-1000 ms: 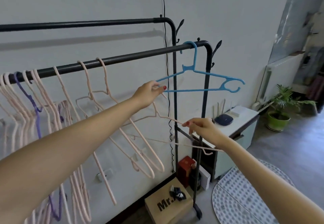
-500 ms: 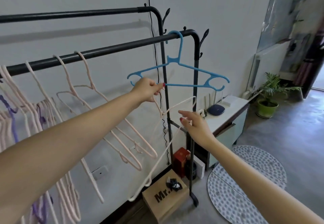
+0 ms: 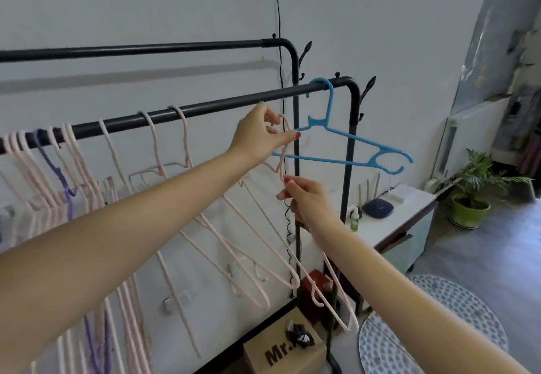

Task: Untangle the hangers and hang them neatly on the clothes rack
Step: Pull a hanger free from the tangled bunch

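A black clothes rack [image 3: 222, 104] has two rails. Several pale pink hangers [image 3: 73, 174] and a purple hanger [image 3: 63, 180] hang on the front rail at the left. A blue hanger [image 3: 348, 139] hangs near the rail's right end. My left hand [image 3: 260, 133] pinches the hook of a loose pink hanger [image 3: 330, 300] just below the front rail, left of the blue hanger. My right hand [image 3: 304, 198] grips the same hanger at its neck, lower down. The hanger's body dangles toward the floor in front of the rack's post.
A cardboard box [image 3: 281, 350] and a red box [image 3: 314, 288] sit at the rack's foot. A white cabinet [image 3: 404, 221] with a dark device stands to the right, a potted plant [image 3: 471, 195] beyond it, and a patterned round rug [image 3: 433, 332] on the floor.
Both hands have lifted the pink hanger: it now hangs upright, with its hook close under the front rail. My left hand rose toward the rail. The camera view tilted up.
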